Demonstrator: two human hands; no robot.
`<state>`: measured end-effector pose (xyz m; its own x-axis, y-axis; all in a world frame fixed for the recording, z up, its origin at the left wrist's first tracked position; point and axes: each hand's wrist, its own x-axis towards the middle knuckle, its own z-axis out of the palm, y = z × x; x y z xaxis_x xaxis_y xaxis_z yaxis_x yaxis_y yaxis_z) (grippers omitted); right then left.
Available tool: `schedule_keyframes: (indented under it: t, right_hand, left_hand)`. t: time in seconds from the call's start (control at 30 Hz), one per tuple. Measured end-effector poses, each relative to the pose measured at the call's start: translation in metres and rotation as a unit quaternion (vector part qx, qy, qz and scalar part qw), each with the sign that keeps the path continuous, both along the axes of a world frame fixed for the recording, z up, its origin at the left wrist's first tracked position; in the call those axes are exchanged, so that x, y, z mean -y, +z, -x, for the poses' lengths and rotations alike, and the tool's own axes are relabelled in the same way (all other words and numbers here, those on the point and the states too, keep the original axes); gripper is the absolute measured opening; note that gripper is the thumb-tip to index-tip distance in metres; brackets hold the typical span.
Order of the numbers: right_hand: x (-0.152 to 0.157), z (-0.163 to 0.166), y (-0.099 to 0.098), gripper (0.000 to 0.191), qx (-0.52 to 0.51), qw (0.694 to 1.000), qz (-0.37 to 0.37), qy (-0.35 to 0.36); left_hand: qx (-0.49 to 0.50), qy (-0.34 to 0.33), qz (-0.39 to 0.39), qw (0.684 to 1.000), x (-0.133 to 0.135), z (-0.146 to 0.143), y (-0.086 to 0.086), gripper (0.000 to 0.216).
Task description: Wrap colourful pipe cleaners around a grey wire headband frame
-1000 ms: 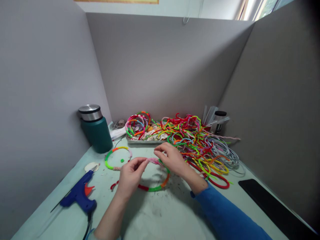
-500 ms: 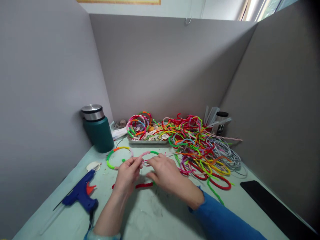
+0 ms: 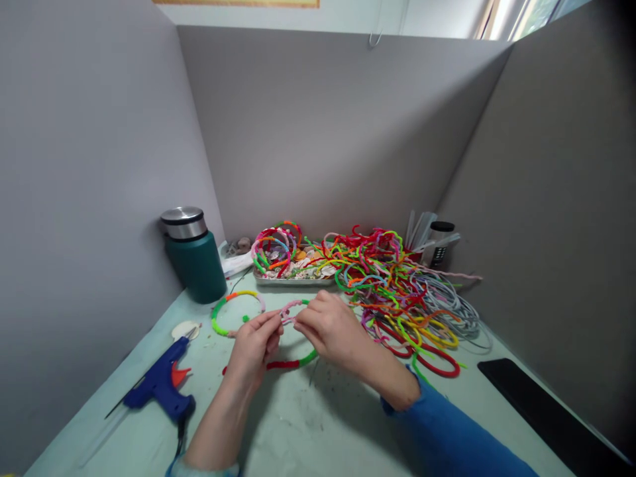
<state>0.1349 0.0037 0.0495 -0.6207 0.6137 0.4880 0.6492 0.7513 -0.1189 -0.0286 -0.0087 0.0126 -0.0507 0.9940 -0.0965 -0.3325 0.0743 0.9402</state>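
My left hand is closed in a pinch on the pink part of a fuzzy pipe cleaner ring. The ring shows pink, green and red stretches; some of it is hidden behind my hands. Just to the right, my right hand pinches a thin pink pipe cleaner end beside the ring. A second pipe cleaner ring, in green, orange, yellow and pink, lies flat on the table behind my left hand. A small green bit sits inside it.
A blue glue gun lies at left, near a teal bottle. At the back stands a metal tray with buttons and rings. A tangled pipe cleaner pile spreads rightward. A black strip lies far right.
My right hand has risen slightly and its fingers have closed into a pinch on the pink end. More of the ring's green and red front part shows. My left hand has barely moved.
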Motion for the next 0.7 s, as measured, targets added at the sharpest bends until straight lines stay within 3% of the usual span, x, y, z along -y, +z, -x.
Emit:
schedule_keyframes:
  t: [0.17,0.33,0.47,0.6,0.7]
  right_hand:
    - [-0.002,-0.009,0.012,0.024,-0.100,0.995,-0.016,0.022]
    - [-0.002,-0.014,0.021,0.016,-0.200,0.979,0.026,0.035]
    - [-0.009,-0.016,0.016,0.018,-0.241,0.956,0.169,0.015]
    - [-0.018,-0.020,0.007,0.026,-0.221,0.895,0.386,0.011]
    - [-0.022,-0.022,0.003,0.028,-0.199,0.873,0.444,0.009]
  left_hand:
    - [-0.082,-0.050,-0.036,0.995,0.002,-0.002,0.001,0.030]
    - [-0.170,-0.112,-0.113,0.973,0.010,-0.002,0.003,0.028]
    - [-0.179,-0.120,-0.151,0.965,0.017,-0.003,0.004,0.026]
    - [-0.150,-0.117,-0.163,0.968,0.018,-0.006,0.005,0.027]
    - [-0.160,-0.102,-0.170,0.967,0.016,-0.009,0.006,0.031]
